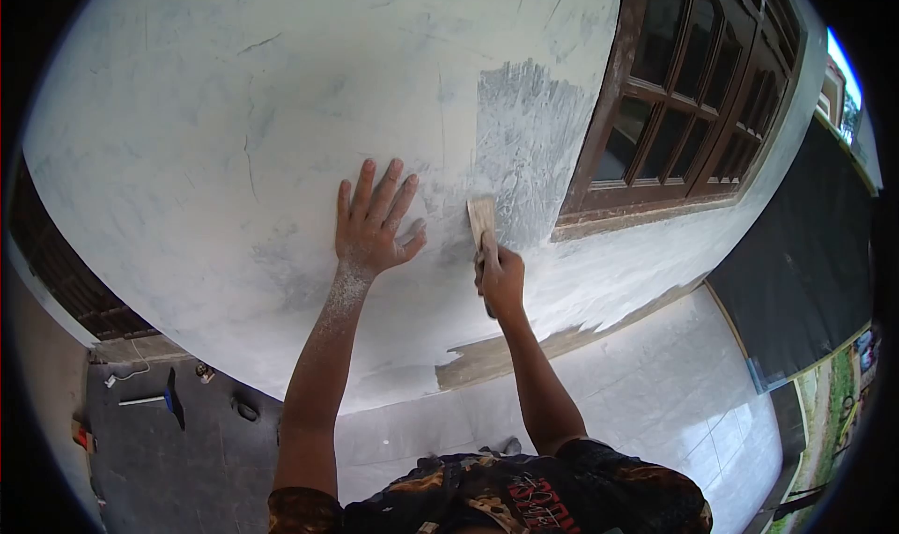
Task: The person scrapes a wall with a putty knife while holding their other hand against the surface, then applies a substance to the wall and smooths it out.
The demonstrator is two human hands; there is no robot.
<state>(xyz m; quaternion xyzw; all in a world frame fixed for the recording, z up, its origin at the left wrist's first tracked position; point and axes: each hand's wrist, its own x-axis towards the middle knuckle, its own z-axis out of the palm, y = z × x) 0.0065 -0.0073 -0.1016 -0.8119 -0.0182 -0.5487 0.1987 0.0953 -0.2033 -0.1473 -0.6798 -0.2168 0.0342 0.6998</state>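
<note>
Two hands: both raised against the white wall (215,131).
Left hand (373,223): flat on wall, fingers (363,183) spread, dusted white.
Right hand (500,279): fingers wrapped tight around scraper (483,225) handle.
Scraper: blade on wall, below grey scraped patch (524,131), beside brown window frame (604,112).

The left hand (375,225) lies flat on the wall (187,159), fingers spread upward, just left of the scraper (483,223). The right hand (501,279) sits below the scraper, closed around its handle, with the blade pressed to the wall. The scraped patch (529,131) rises above the blade. The window (693,94) is set in the wall to the right of that patch. At the wall's foot lies the floor (655,393), with a small tool (159,400) on it near the lower left.
</note>
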